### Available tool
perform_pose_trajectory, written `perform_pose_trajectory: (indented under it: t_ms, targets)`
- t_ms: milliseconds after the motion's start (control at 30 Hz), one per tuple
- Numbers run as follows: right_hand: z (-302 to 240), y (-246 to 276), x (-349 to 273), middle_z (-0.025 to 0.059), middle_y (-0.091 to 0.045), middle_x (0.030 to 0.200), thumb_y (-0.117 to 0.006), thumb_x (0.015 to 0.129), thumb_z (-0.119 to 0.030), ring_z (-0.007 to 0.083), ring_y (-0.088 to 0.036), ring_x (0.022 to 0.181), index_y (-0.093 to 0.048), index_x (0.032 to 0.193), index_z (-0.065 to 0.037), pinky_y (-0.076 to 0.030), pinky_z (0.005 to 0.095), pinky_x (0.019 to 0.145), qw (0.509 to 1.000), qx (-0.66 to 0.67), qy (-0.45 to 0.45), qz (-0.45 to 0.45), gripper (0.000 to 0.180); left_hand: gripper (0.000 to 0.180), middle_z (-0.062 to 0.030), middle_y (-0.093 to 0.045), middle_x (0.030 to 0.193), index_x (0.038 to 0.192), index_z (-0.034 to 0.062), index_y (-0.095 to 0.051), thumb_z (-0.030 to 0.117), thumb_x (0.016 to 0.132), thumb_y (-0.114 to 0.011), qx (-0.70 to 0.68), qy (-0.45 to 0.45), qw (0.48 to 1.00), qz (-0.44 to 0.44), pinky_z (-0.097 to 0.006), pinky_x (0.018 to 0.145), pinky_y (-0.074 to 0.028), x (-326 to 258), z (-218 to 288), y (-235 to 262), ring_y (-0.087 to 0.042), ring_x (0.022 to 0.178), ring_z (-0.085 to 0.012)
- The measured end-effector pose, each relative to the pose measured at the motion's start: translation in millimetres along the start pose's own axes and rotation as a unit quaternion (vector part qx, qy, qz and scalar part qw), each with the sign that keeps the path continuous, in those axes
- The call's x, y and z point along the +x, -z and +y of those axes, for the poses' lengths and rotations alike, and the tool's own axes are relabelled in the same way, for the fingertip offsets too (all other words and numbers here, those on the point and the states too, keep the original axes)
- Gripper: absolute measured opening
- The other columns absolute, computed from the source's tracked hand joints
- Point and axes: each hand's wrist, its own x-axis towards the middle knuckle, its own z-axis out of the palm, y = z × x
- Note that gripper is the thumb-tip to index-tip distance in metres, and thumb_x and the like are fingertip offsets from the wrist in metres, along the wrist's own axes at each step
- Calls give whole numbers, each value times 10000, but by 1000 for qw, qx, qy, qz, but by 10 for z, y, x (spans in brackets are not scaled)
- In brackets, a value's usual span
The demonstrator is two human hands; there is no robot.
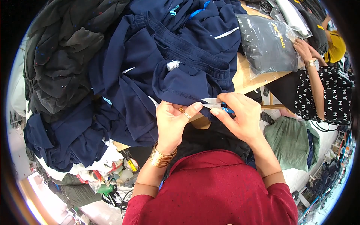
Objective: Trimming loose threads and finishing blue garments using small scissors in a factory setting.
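**Snips at navy hem, both hands busy**

At frame centre, head view: left hand (170, 122) pinches the edge of a navy garment (180, 80) betw. thumb & forefinger, fingers closed on the cloth; ring on one finger, stack of gold bangles (162, 157) at the wrist. Right hand (240, 114), at 3 o'clock from the left & nearly touching it, is curled round small blue-handled thread snips (215, 103); metal blades point toward 9 o'clock, tips at the hem just beside the left fingertips. Garment spreads up toward 12 o'clock over a wooden table (243, 80), atop a heap of more navy clothes (67, 138). Dark grey clothes pile (60, 56) at 10 o'clock. Toward 2 o'clock, bagged dark garment (266, 43) w/ another person's hand (305, 50) on it.
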Motion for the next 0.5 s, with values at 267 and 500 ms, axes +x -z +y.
perform_pose_trajectory:
  t_ms: [267, 500]
  targets:
    - [-44, 25, 19, 40, -546, 622, -669, 766, -295, 186, -528, 524, -577, 803, -68, -391, 286, 477, 999, 21, -35, -11, 248, 300, -88, -623, 908, 1008, -15, -539, -55, 744, -675, 14, -20, 1000, 4, -245, 742, -489, 2, -32, -14, -608, 798, -132]
    - [-46, 29, 28, 41, -547, 617, -670, 767, -287, 186, -531, 516, -572, 790, -67, -393, 286, 474, 999, 22, -41, -14, 242, 293, -85, -624, 914, 1005, -12, -545, -56, 745, -672, 18, -32, 999, 3, -242, 739, -488, 3, -55, -32, -606, 798, -129]
